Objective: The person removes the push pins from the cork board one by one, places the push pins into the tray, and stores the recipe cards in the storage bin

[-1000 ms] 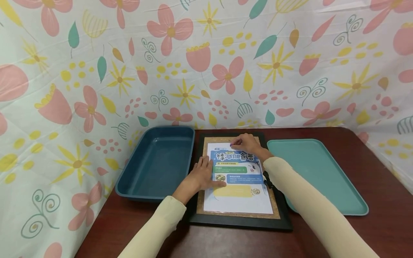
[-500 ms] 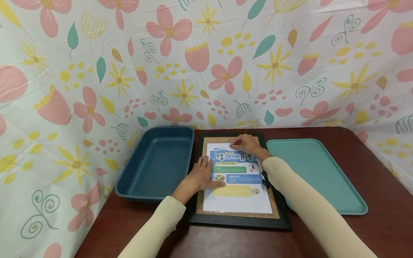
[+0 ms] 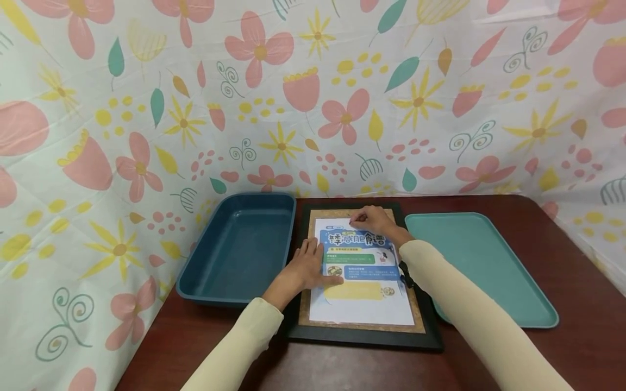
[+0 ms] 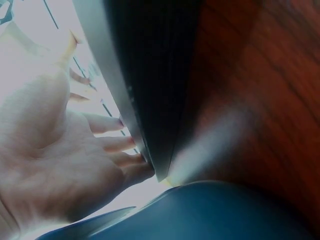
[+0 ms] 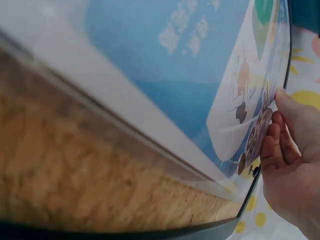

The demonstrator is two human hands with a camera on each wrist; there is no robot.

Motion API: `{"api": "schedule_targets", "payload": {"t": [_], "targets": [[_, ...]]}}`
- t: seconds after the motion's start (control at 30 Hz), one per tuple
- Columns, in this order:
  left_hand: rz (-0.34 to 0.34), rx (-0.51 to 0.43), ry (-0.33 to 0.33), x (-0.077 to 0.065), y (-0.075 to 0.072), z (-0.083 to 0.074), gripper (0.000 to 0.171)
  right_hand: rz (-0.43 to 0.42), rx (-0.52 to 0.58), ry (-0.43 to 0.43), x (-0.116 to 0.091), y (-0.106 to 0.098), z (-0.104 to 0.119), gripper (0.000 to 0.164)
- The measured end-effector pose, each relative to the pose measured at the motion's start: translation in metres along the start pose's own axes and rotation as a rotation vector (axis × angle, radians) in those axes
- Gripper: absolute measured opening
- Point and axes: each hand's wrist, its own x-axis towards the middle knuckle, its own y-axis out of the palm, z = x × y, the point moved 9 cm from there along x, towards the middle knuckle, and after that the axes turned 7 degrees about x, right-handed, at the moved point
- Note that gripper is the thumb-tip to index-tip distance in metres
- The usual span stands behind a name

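A printed poster (image 3: 362, 312) with blue, green and yellow panels lies on a black-framed cork board (image 3: 304, 312). My left hand (image 3: 305, 266) rests on its left side, fingers extended and thumb pointing across the sheet. At the poster's top edge, my right hand (image 3: 374, 220) pinches a small purplish push pin (image 3: 350, 221), mostly hidden by the fingertips. The right wrist view shows thumb and fingers curled together over the sheet, with a small black pin (image 5: 255, 171) near its corner. In the left wrist view the left palm spans the board's frame (image 4: 145, 90).
A deep dark-blue tray (image 3: 237, 250) stands close to the board's left side. To the right, partly under the right forearm, lies a shallow teal tray (image 3: 484, 260). The brown wooden table (image 3: 371, 369) meets a flower-printed cloth (image 3: 303, 141) behind and at the left.
Both hands keep their places on the poster, the right fingertips at its top edge throughout. The whole head view shifts only slightly.
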Motion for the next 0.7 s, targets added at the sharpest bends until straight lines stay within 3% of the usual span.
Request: {"api": "schedule_targets", "payload": {"t": [0.47,0.7], "targets": [[-0.007,0.011,-0.004,0.0004,0.0012,0.0004,0.116,-0.009,0.010,0.011,0.0001,0.0001,-0.0034,0.016],[0.003,0.012,-0.009,0.0001,0.0018,0.0016,0.116,-0.011,0.007,-0.018,-0.0057,-0.0081,0.0050,0.018]]}}
